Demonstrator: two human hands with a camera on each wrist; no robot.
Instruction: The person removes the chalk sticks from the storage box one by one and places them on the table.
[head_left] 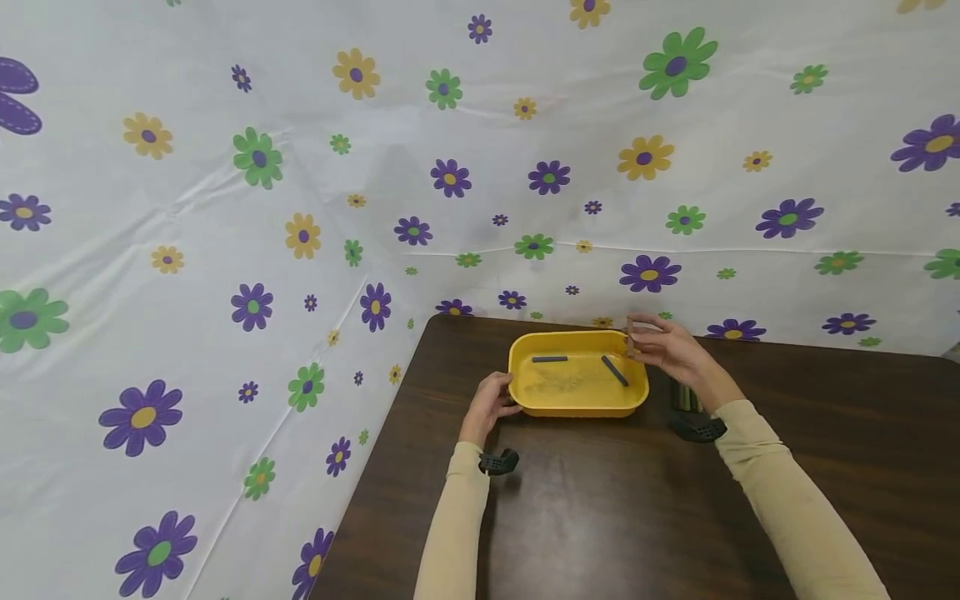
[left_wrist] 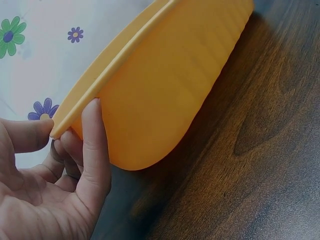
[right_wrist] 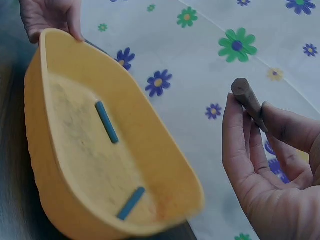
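Observation:
A yellow plastic tub (head_left: 566, 412) stands at the far part of the table, with two short blue sticks, one blue stick (right_wrist: 106, 122) towards the left end and another blue stick (right_wrist: 131, 203) towards the right. My left hand (head_left: 487, 408) pinches the tub's left rim, the thumb on one side and fingers under the lip, as the left wrist view shows. Beside the tub's far right corner, my right hand (head_left: 675, 354) holds up a brown crayon-like stick (right_wrist: 248, 102) between thumb and fingertips. Its end looks six-sided.
On the dark wooden table (head_left: 592, 500), a small dark green striped object (head_left: 684, 397) lies right of the tub, partly behind the right wrist. A white flowered cloth (head_left: 450, 125) rises behind and left of the table. Both wrists wear dark bands.

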